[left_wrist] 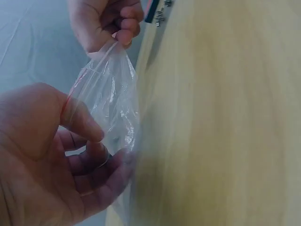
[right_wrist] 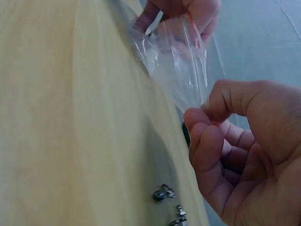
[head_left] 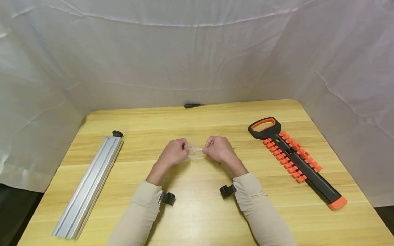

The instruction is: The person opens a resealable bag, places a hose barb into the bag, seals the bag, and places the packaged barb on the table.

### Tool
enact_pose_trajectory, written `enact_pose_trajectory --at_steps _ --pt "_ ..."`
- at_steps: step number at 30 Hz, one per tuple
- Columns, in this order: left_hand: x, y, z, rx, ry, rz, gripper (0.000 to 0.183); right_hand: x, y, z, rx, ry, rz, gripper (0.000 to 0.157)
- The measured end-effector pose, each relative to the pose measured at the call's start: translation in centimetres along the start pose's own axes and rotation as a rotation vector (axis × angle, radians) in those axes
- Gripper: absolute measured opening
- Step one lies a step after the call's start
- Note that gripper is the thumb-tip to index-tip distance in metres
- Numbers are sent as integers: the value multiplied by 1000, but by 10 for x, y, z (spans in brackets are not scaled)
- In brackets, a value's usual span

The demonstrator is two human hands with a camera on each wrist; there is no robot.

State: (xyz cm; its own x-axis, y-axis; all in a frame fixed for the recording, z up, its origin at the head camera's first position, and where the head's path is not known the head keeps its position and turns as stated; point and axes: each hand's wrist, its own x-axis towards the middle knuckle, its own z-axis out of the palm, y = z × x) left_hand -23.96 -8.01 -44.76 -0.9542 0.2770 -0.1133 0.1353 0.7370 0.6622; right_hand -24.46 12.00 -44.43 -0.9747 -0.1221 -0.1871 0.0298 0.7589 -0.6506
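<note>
A clear plastic zip bag (head_left: 195,151) with a red line along its mouth is stretched between both hands above the middle of the table. My left hand (head_left: 176,152) pinches one side of the bag, thumb against curled fingers. At the opposite side, my right hand (head_left: 219,148) pinches a corner between thumb and fingertips. The left wrist view shows the bag (left_wrist: 113,89) crumpled, with no contents that I can make out. Several small metal fasteners (right_wrist: 164,193) lie on the wood below the right hand; their exact kind is too blurred to tell.
A silver aluminium profile (head_left: 90,188) with a black knob (head_left: 117,133) lies at left. On the right is a black holder with a handle (head_left: 264,128) and orange clips (head_left: 287,165). A small screwdriver (head_left: 192,105) lies at the table's back edge, before a pale curtain (head_left: 184,54).
</note>
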Motion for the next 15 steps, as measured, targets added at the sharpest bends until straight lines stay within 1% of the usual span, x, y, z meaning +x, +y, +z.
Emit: enact_pose_trajectory --at_steps 2,3,7,9,10,12,14,15 --pt "0 -2 -1 -19 -16 31 9 0 0 1 4 -12 15 4" --pt "0 -3 -1 -36 -16 48 15 1 1 2 8 -19 23 4" --pt "-1 -3 -3 -85 -19 154 58 3 1 3 22 -30 47 7" --pt "-1 -3 -2 -59 -27 216 73 4 1 3 29 -30 48 8" --pt "0 -3 -1 -40 -36 234 77 4 1 4 32 -33 50 7" --pt "0 -4 2 3 -54 253 76 5 1 4 43 -41 57 7" --pt "0 -6 6 29 -77 250 72 4 2 5 53 -54 67 6" --pt "-1 -6 7 37 -85 235 71 4 2 5 56 -57 71 6"
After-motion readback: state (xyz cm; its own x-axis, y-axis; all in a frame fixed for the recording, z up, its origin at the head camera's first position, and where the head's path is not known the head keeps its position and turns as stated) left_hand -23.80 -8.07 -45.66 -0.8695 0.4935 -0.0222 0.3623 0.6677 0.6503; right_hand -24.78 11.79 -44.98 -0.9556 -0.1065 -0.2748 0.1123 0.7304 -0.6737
